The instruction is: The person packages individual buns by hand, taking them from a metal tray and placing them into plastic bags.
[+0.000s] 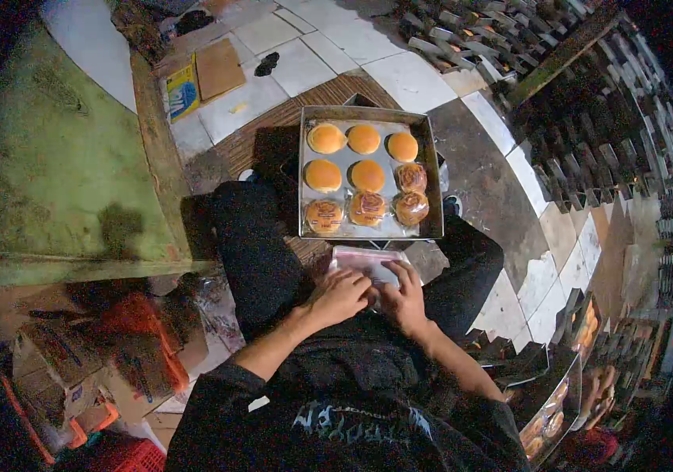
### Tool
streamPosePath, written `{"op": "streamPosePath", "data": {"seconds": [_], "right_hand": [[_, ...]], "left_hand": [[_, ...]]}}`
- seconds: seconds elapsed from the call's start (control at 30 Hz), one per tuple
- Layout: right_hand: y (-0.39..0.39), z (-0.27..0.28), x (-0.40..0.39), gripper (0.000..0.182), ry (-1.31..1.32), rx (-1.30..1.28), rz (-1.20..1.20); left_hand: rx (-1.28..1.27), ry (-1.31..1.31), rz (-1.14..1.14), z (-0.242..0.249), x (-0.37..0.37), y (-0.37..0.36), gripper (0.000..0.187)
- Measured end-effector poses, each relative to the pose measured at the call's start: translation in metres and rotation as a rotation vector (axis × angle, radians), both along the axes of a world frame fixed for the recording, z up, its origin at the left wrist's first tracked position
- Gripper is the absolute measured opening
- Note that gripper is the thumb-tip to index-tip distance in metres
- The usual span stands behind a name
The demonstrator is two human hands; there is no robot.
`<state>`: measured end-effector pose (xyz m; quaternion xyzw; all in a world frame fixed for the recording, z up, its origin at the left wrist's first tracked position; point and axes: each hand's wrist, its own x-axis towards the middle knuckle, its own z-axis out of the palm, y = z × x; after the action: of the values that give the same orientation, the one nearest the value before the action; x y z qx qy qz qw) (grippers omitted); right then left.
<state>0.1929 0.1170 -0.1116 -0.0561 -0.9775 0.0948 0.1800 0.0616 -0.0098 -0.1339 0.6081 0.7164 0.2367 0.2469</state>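
A stack of clear plastic bags [364, 255] with a pinkish strip along its far edge lies over my lap, just in front of the tray. My left hand [341, 294] presses on the left part of the bags, its fingers bent and close together. On the right side, my right hand [401, 297] pinches at the same bags with curled fingers. Both hands nearly meet, and their fingertips are partly hidden. Beyond them a square metal tray [302, 177] holds round golden buns [364, 139]. Several are bare, and those in the near right area are in printed clear wrappers [367, 208].
To the left stands a green panel [77, 157]. Cardboard [220, 69] and a yellow-blue packet [182, 93] lie on the floor. More trays of buns [549, 417] are at lower right, near another person's hand [600, 393]. Stacked dark metal pieces [588, 126] fill the right side.
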Motion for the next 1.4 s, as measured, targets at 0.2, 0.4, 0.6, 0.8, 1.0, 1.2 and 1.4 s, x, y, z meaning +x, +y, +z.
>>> {"op": "streamPosePath", "data": {"seconds": [0.2, 0.4, 0.6, 0.8, 1.0, 1.2, 1.4], "right_hand": [[0.016, -0.028, -0.006, 0.011, -0.4, -1.491, -0.224], [0.076, -0.035, -0.046, 0.02, 0.011, -1.408, -0.496], [0.094, 0.031, -0.095, 0.032, -0.098, -1.389, -0.624], [0.108, -0.132, -0.158, 0.025, -0.098, -2.385, -0.381], [0.04, -0.243, -0.21, 0.042, -0.223, -2.629, -0.204], [0.063, -0.251, -0.188, 0.037, -0.456, -1.265, -0.587], [0.163, -0.187, -0.241, 0.036, -0.078, -1.18, -0.513]], "left_hand": [[0.231, -0.743, 0.649, 0.005, -0.06, 0.002, 0.021], [-0.068, -1.218, 0.553, 0.009, -0.06, -0.006, 0.02], [0.006, -0.945, 0.822, 0.004, -0.062, 0.008, 0.019], [0.423, -0.947, 1.387, 0.012, -0.127, 0.011, 0.028], [0.731, -1.022, 1.39, -0.005, -0.148, 0.02, 0.03], [0.738, -1.202, 1.331, 0.0, -0.154, 0.025, 0.021], [0.714, -1.373, 1.229, -0.005, -0.146, 0.023, 0.02]]}}
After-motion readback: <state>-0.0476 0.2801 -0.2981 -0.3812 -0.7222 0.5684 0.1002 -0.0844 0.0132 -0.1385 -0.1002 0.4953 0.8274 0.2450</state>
